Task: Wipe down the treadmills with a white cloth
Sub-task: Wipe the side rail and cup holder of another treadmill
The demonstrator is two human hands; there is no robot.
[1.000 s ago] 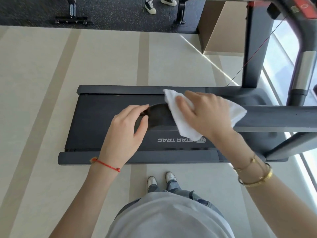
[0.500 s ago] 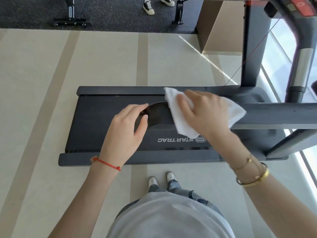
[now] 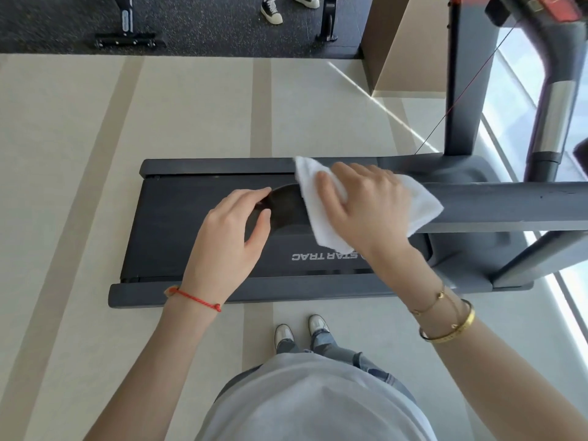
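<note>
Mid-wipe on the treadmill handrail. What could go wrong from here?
1. The right hand presses the white cloth onto the handrail with loose corners hanging; it may bunch or slip off, leaving strips unwiped.
2. The left hand holds the dark rounded rail end right beside the cloth, so that end could get skipped.
3. The red cord runs nearby; a wide stroke might snag it.
</note>
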